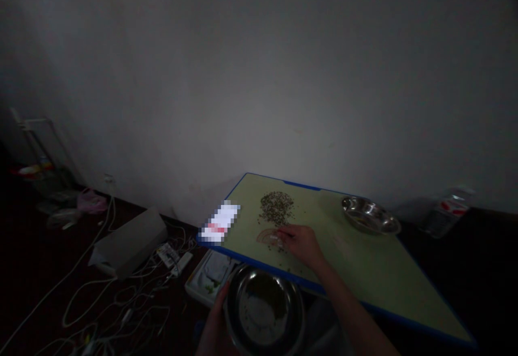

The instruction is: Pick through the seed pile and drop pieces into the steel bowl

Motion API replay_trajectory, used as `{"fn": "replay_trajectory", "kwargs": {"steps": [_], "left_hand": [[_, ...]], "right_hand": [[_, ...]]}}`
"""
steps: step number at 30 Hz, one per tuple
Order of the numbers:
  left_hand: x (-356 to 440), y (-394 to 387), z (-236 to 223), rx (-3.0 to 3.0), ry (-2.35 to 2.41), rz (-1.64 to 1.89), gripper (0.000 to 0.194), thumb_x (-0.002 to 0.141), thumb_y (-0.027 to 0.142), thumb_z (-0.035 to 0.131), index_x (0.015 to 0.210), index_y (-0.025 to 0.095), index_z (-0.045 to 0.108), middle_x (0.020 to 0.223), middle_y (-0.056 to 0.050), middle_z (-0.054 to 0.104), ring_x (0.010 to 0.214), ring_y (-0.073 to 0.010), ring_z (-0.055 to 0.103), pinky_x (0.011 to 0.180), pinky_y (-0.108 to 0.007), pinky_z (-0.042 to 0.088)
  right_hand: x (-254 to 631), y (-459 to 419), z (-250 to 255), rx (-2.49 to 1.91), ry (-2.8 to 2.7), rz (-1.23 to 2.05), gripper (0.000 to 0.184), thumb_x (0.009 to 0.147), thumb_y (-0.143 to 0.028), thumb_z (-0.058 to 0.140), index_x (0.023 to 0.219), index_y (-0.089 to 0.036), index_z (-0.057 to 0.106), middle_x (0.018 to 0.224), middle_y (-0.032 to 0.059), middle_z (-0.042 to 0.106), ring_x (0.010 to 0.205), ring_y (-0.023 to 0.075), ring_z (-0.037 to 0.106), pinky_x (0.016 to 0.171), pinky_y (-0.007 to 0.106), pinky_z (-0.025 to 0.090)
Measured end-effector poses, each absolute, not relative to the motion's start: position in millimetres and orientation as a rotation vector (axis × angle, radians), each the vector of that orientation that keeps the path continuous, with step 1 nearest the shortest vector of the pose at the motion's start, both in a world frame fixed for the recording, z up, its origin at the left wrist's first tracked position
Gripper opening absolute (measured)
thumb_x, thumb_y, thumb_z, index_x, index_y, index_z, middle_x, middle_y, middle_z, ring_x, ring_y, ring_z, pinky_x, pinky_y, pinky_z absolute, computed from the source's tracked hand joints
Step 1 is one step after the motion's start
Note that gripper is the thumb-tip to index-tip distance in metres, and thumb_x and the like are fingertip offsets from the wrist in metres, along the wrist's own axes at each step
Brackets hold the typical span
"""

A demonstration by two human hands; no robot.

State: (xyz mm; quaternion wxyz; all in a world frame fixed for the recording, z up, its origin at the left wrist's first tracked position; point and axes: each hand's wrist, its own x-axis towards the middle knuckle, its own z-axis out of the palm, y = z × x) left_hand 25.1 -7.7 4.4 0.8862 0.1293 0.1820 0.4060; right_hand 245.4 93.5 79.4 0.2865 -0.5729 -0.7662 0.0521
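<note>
Green tabletop (376, 269): dark grains (277, 208) just beyond right fingers (285, 232).

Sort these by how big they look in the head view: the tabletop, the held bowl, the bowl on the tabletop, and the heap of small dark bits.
1. Tabletop
2. Held bowl and bowl on the tabletop: unranked, since the held one is nearer the camera
3. Heap of small dark bits

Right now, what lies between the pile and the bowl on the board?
Between the pile and that bowl, the head view shows mostly bare board, with a few stray bits nearer the pile.
</note>
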Motion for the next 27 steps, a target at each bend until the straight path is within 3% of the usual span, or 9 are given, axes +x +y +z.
{"fn": "replay_trajectory", "kwargs": {"steps": [7, 13, 17, 20, 27], "left_hand": [[32.6, -8.9, -1.4, 0.188, 0.467, 0.922, 0.050, 0.082, 0.048, 0.050, 0.113, 0.012, 0.063, 0.108, -0.013, 0.073, 0.108, -0.0311, 0.061, 0.105, -0.047, 0.031], [23.2, -5.9, -4.3, 0.129, 0.411, 0.828, 0.055, 0.080, 0.052, 0.050, 0.115, 0.011, 0.062, 0.111, -0.016, 0.071, 0.109, -0.0322, 0.060, 0.104, -0.048, 0.032], [23.3, -5.4, -0.4, 0.079, 0.447, 0.825, 0.052, 0.077, 0.053, 0.053, 0.106, 0.012, 0.067, 0.099, -0.014, 0.075, 0.104, -0.0330, 0.063, 0.102, -0.048, 0.034], [26.3, -5.4, 6.7, 0.053, 0.463, 0.851, 0.049, 0.077, 0.049, 0.056, 0.109, 0.014, 0.065, 0.091, -0.011, 0.076, 0.099, -0.0317, 0.065, 0.099, -0.047, 0.037], [27.7, -5.8, 19.2, 0.034, 0.542, 0.876, 0.050, 0.074, 0.050, 0.060, 0.110, 0.015, 0.064, 0.093, -0.011, 0.077, 0.098, -0.0310, 0.066, 0.097, -0.047, 0.039]], "right_hand": [[243.7, 89.3, 74.9, -1.477, -2.058, 0.182, 0.026, 0.085, -0.030, 0.052, 0.095, -0.024, 0.075, 0.088, 0.0037, 0.075, 0.076, 0.0180, 0.067, 0.068, 0.026, 0.047], [244.7, 88.6, 75.4, -1.488, -2.042, 0.150, 0.023, 0.085, -0.028, 0.054, 0.092, -0.025, 0.075, 0.083, 0.0033, 0.075, 0.071, 0.0170, 0.067, 0.065, 0.025, 0.047], [245.6, 85.0, 75.2, -1.476, -2.056, 0.119, 0.021, 0.084, -0.025, 0.055, 0.090, -0.025, 0.075, 0.085, 0.0028, 0.075, 0.073, 0.0172, 0.068, 0.066, 0.025, 0.048], [245.6, 80.9, 74.9, -1.471, -2.076, 0.124, 0.021, 0.083, -0.024, 0.056, 0.089, -0.024, 0.076, 0.084, 0.0035, 0.075, 0.072, 0.0173, 0.068, 0.065, 0.025, 0.048], [260.3, 67.0, 84.9, -1.414, -1.937, 0.191, 0.027, 0.086, -0.033, 0.051, 0.088, -0.024, 0.076, 0.083, 0.0045, 0.075, 0.073, 0.0183, 0.068, 0.068, 0.027, 0.051]]}}
